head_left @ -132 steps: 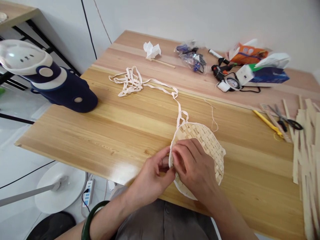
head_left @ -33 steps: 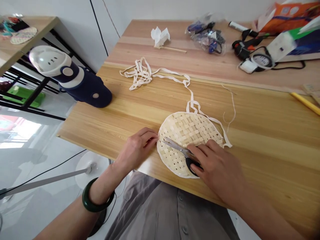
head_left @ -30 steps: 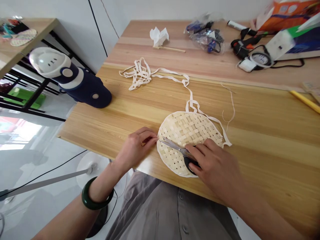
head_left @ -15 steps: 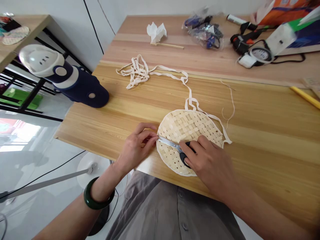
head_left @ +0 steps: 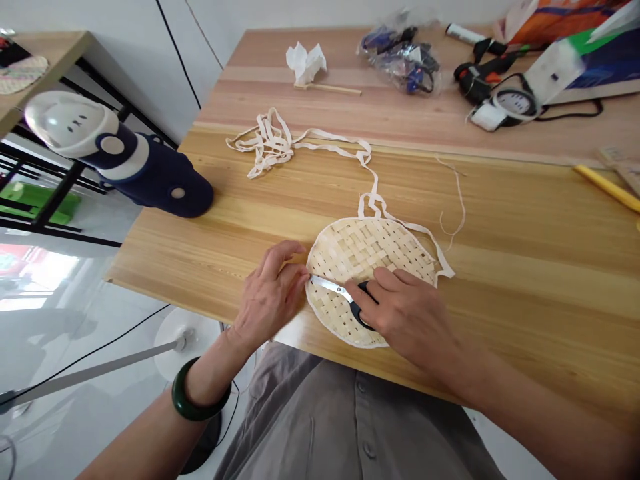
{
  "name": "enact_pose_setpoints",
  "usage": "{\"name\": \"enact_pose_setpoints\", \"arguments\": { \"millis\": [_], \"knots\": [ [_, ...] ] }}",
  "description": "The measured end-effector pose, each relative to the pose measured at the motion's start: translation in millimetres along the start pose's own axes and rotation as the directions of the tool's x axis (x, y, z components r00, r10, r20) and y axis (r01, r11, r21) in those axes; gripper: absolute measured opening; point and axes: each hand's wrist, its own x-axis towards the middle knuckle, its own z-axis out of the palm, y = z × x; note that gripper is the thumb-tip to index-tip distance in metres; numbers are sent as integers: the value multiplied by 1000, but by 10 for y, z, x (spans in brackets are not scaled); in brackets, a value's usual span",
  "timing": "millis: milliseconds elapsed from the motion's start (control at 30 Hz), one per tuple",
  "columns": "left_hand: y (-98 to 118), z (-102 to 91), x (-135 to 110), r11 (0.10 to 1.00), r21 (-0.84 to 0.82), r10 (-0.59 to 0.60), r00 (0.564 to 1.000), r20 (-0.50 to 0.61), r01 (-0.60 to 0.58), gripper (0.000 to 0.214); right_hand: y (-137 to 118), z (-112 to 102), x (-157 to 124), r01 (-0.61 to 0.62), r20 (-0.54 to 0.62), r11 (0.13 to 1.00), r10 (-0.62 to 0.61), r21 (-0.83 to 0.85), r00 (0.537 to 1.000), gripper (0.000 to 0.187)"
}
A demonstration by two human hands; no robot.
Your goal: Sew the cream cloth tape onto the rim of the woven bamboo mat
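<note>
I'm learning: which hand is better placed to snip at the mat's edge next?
Probably the right hand: it holds the scissors, tips at the edge of the mat; the left hand shows no tool.

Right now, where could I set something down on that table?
The table is bare between bottle, ribbon tangle and left hand, and, right of the woven disc, between yellow stick and right forearm. It's crowded at back right, around the blue box, and over the disc, with scissors and right hand.

Our right hand [head_left: 407, 313] hides part of scissors [head_left: 340, 290]. We can't tell what left hand [head_left: 270, 290] pinches: too small. Far beyond right hand, orange packet [head_left: 557, 21] cut off at top.
</note>
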Motion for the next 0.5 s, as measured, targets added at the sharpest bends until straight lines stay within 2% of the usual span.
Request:
{"name": "enact_pose_setpoints", "arguments": {
  "millis": [233, 500],
  "knots": [
    [13, -10, 12, 999, -39, 17, 1000, -8, -17, 3, 32, -9, -1, 71, -67, 997, -73, -28, 995, 16],
    [11, -25, 1, 990, -119, 74, 996, -43, -79, 12, 45, -27, 86, 48, 23, 999, -48, -7, 999, 14]
  ]
}}
